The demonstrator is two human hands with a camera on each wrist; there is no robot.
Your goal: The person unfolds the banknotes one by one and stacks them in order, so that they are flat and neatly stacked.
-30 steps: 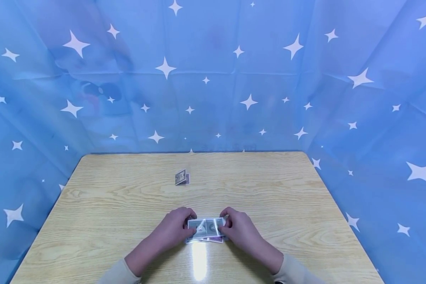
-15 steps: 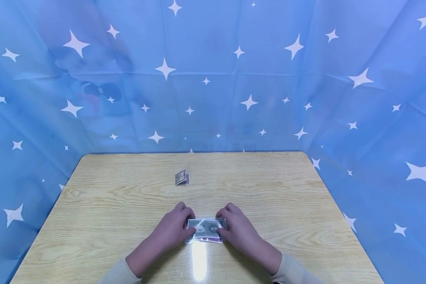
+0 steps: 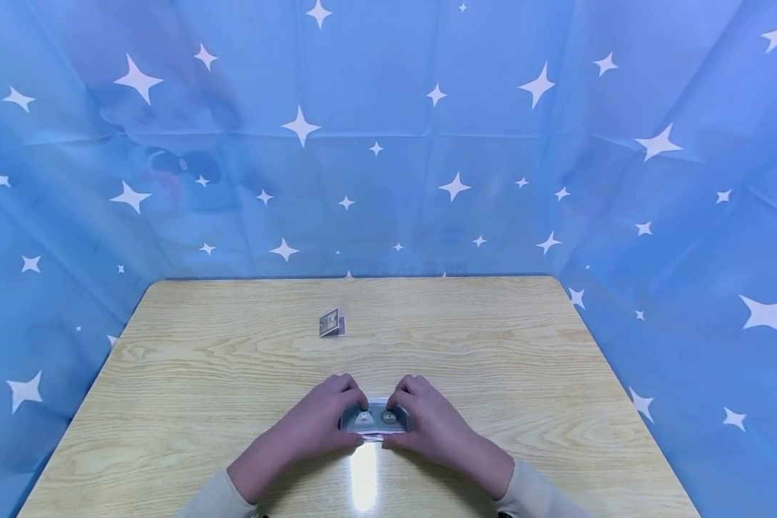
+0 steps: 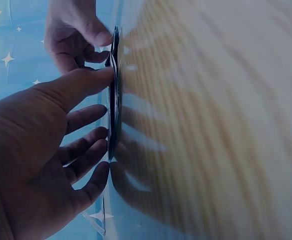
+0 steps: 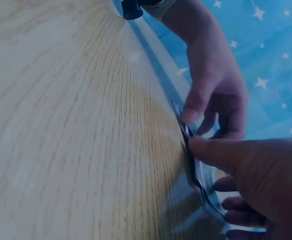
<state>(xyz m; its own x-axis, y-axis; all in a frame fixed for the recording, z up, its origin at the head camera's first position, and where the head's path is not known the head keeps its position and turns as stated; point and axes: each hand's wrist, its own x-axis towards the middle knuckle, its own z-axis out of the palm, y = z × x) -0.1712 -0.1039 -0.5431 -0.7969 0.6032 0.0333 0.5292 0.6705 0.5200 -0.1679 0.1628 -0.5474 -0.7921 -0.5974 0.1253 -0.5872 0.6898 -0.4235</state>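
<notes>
A small flat stack of banknotes [image 3: 375,419] lies on the wooden table close to the person, a grey-green note on top and a clear glossy edge showing under it. The left hand [image 3: 326,419] holds its left end, thumb at the near edge and fingertips bent over the top. At the right end, the right hand [image 3: 430,426] holds it the same way. Seen edge-on in the left wrist view, the stack [image 4: 114,100] looks slightly bowed and its layers part a little. The hands cover both ends of the stack.
A folded banknote [image 3: 329,323] stands half open farther back on the table [image 3: 492,345]. Blue cloth [image 3: 388,180] with white stars hangs behind and on both sides. A bright light reflection [image 3: 364,478] shows on the tabletop before the stack.
Both thumbs have moved from the top of the stack to its near edge, while the fingers have come inward over the top. The purple note underneath no longer shows. The folded note has not moved.
</notes>
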